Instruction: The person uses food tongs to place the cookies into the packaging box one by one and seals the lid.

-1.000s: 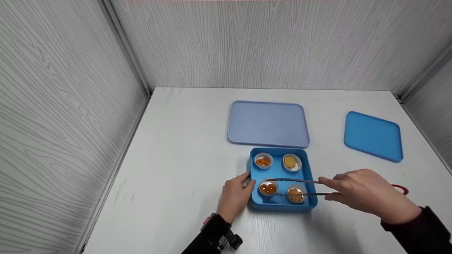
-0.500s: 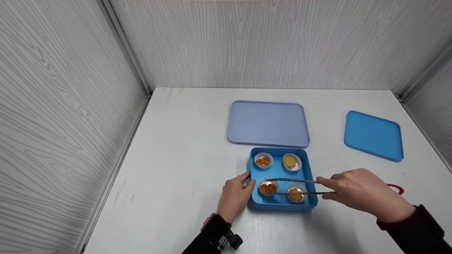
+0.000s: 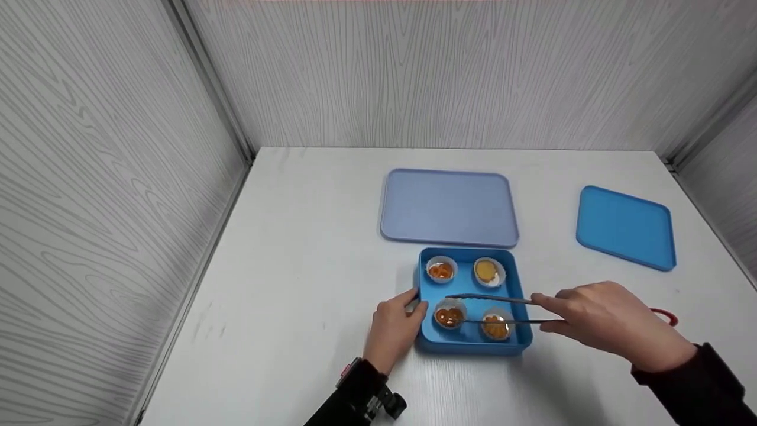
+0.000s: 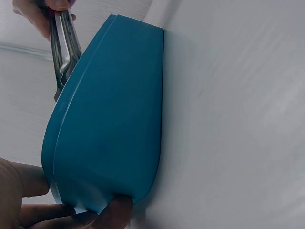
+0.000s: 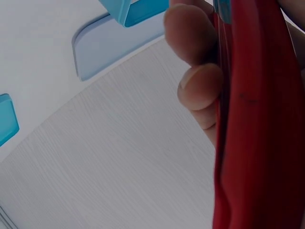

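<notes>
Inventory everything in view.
Flat table: 1, white, centre
Woodgrain panels: 3, grey, around table
Rectangular box: 1, blue, table front
Round cups: 4, white, in box
Food-like pieces: several, orange, yellow, in cups
Metal tongs: 1, silver and red, over box
Rectangular tray: 1, lavender, behind box
Small rectangular tray: 1, blue, right
Wrist device: 1, black, left wrist
Sleeves: 2, black, on arms
Left hand: 1, bare, touching box
Right hand: 1, bare, holding tongs

White tabletop [image 3: 278, 236] is leaving broad passage at the head view's left. At lower centre, the left hand [image 3: 395, 328] is blocking the left side of the blue box [image 3: 467, 348], and tongs [image 3: 491, 297] (arms parted) are barring its lower cups [image 3: 447, 319].
</notes>
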`<state>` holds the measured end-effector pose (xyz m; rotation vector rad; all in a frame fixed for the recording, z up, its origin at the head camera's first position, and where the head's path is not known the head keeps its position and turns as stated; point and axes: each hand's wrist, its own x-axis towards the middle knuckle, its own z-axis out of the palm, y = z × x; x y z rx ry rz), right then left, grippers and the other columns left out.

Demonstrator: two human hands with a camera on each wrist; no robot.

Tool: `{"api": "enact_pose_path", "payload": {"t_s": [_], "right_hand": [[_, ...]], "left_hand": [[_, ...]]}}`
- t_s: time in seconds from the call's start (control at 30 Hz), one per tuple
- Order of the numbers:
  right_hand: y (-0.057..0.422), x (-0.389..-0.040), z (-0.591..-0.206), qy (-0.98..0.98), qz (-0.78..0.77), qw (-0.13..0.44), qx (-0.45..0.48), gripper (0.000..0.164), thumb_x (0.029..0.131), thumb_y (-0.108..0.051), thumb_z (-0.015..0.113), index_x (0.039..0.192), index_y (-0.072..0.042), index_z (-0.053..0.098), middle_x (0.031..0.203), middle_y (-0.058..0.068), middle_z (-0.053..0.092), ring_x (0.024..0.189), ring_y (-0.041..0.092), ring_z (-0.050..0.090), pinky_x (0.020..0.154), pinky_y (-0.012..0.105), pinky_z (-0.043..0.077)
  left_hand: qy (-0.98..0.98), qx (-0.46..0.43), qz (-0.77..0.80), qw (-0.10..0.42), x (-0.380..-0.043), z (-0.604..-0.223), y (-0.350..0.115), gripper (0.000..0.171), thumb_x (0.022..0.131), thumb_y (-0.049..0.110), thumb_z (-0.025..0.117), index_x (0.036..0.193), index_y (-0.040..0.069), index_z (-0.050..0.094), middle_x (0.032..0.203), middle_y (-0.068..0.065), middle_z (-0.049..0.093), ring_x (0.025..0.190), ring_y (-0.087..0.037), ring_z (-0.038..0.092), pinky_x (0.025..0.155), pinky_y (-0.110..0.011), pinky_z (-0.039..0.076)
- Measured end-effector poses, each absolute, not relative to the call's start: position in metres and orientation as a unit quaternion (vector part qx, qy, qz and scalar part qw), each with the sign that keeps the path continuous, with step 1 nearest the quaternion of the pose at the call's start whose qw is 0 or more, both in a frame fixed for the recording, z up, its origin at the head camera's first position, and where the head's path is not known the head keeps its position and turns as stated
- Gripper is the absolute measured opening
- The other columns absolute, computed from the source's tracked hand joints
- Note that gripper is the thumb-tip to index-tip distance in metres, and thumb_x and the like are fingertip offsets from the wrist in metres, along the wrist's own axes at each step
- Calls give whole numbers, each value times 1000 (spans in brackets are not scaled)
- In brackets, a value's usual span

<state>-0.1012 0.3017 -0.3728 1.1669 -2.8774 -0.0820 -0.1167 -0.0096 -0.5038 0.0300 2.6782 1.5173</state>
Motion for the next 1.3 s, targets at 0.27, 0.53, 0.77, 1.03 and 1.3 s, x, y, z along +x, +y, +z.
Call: {"api": "enact_pose_path", "payload": {"t_s": [0.27,0.53,0.77,1.03,1.3], "right_hand": [[316,-98,-367,-926,17,93,365,45,78,-25,89,118,-11,74,72,-4,70,51,0,54,46,18,43],[329,-106,-370,-931,61,154,327,51,71,-21,92,119,-13,75,72,-7,69,53,-2,48,45,18,42],[338,-117,-381,-933,115,202,276,54,70,-12,92,121,-7,75,72,-7,65,59,0,46,47,14,40],[340,-127,-400,-943,175,245,145,50,85,-16,84,129,1,68,67,5,64,53,11,44,45,22,36],[344,-139,-422,-934,187,282,112,41,88,-14,81,119,8,66,58,10,57,47,15,46,39,25,33]], "left_hand": [[874,3,484,33,-117,-504,-10,45,101,32,65,140,10,64,136,-5,67,131,-25,58,109,-43,48],[870,0,491,42,-117,-502,-10,46,101,31,65,141,9,63,137,-7,66,132,-25,57,109,-43,48],[870,-2,492,43,-117,-501,-10,46,101,30,65,141,8,63,137,-7,66,132,-26,58,109,-43,48],[871,-2,488,44,-117,-501,-10,46,101,30,65,140,7,63,136,-7,66,129,-24,60,104,-41,52],[873,-1,487,42,-117,-502,-9,46,101,31,65,140,7,63,136,-7,66,129,-24,59,105,-42,51]]}}
